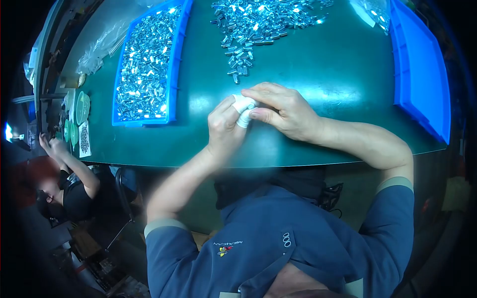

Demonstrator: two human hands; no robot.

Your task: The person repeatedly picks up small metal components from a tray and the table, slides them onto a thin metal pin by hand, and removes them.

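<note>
My left hand (226,121), with white coverings on its thumb and forefinger, is closed on a small shiny metal cylinder (252,105). My right hand (288,109) meets it from the right, its fingers bent and its fingertips touching the white-covered fingers and the piece. Whether the right fingers also grip the metal cannot be made out. Just beyond both hands, a loose heap of small metal cylinders (253,25) lies on the green tabletop (318,64), narrowing toward me.
A blue tray (173,94) full of similar metal pieces stands at left. Another blue tray (422,69) is at the right edge, beside a plastic bag (375,12) of shiny parts. Green dishes (82,108) lie far left. Another person (74,184) sits beyond the left edge.
</note>
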